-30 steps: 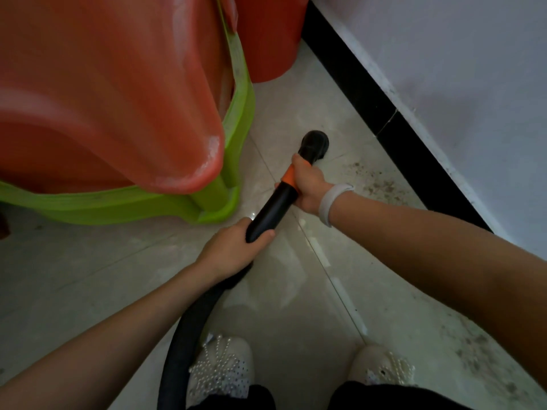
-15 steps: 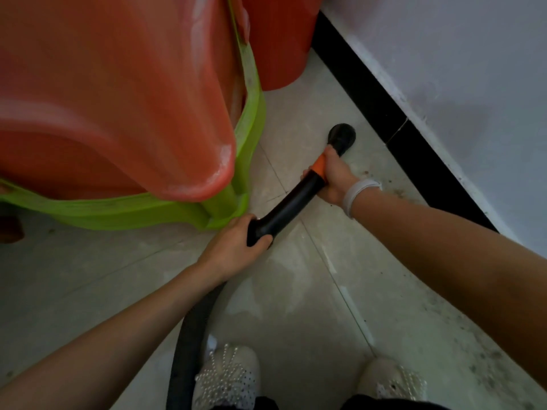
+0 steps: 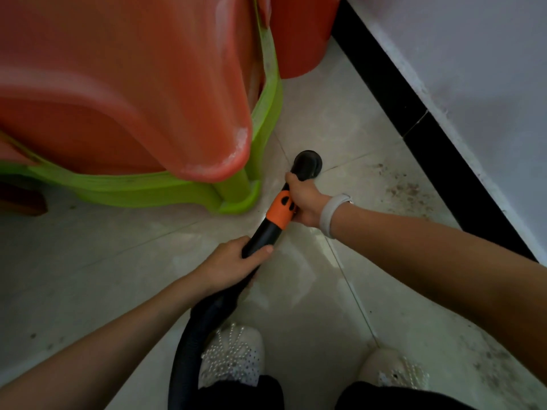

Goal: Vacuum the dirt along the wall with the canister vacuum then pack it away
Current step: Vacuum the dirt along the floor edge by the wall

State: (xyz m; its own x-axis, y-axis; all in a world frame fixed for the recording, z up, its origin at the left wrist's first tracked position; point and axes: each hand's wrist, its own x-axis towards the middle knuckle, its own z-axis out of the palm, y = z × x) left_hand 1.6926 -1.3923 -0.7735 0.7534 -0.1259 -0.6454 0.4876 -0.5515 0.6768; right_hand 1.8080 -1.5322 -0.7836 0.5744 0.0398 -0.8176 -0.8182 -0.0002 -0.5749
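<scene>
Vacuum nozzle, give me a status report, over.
Both hands on the wand: left hand grips the black tube, right hand by the orange collar. Nozzle on tile, short of dirt. Green stool close left.

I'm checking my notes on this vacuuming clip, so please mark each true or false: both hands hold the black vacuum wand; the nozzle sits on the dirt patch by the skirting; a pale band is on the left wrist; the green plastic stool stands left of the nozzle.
1. Both hands hold the black vacuum wand: true; the left hand grips below, the right hand near the orange collar.
2. The round black nozzle sits on the dirt patch: false; the patch lies to its right.
3. The pale wristband is on the left wrist: false; the right.
4. The green plastic stool stands left of the nozzle: true.
</scene>
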